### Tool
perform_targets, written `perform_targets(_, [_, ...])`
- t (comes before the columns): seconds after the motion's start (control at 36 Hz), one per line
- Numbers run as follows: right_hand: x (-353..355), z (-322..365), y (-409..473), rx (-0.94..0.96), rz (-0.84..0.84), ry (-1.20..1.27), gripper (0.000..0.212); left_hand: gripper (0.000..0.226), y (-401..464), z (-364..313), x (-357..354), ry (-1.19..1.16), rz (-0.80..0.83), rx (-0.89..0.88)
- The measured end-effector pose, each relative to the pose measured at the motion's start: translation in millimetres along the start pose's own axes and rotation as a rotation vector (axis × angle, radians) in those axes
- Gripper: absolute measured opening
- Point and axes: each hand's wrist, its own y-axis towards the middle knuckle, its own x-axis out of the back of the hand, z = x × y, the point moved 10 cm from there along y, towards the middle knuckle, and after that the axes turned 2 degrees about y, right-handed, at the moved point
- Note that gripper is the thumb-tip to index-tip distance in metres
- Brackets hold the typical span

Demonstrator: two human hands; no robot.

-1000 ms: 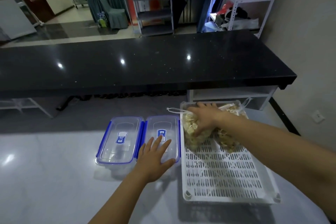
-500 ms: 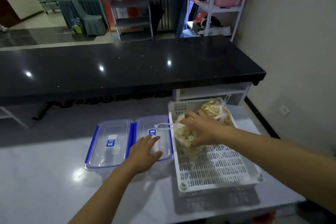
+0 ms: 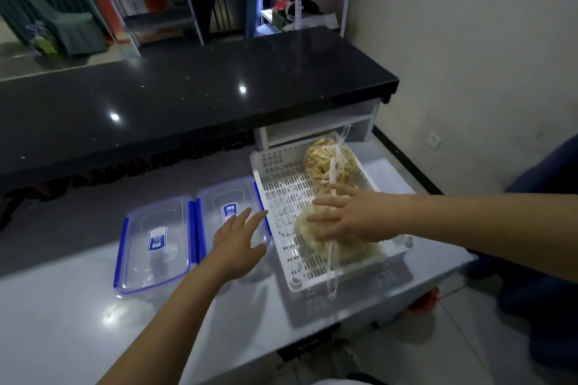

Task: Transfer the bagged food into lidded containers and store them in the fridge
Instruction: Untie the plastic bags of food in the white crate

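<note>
Down goes the pale bag of food [image 3: 341, 247] from its lifted spot half a second ago, now lying at the near end of the white slotted tray [image 3: 281, 191], with the right hand [image 3: 353, 219] resting on top of it, fingers spread and fairly straight rather than gripping. At about 12 o'clock from that bag, a second, browner bag [image 3: 328, 162] sits at the tray's far end. Over at 9 o'clock, the left hand [image 3: 237, 241] hovers flat with fingers apart above the nearer lidded container [image 3: 231, 206], whose twin [image 3: 156, 244] lies just beside it on the grey table [image 3: 62, 322].
</note>
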Motion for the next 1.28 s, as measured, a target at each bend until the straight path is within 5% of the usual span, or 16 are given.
perform_targets(0.17, [1,-20,-33,-0.254,-0.004,0.218,0.088,0.075,6,-41,16,-0.038,-0.034,-0.132])
perform_targets(0.36, [-1,-53,-93,-0.720,-0.385,0.870,0.071,0.069,16,-102,27,-0.148,-0.034,-0.310])
perform_targets(0.58, [-23,-58,-88,-0.935,-0.501,0.984,0.052,0.047,41,-139,28,-0.226,-0.066,-0.327])
perform_targets(0.92, [-65,-44,-55,-0.963,-0.577,1.167,0.047,0.034,52,-121,-5,-0.374,-0.113,-0.129])
perform_targets(1.28, [-44,-74,-42,-0.542,-0.472,1.277,0.030,0.018,-14,-106,-13,-0.581,-0.500,0.110])
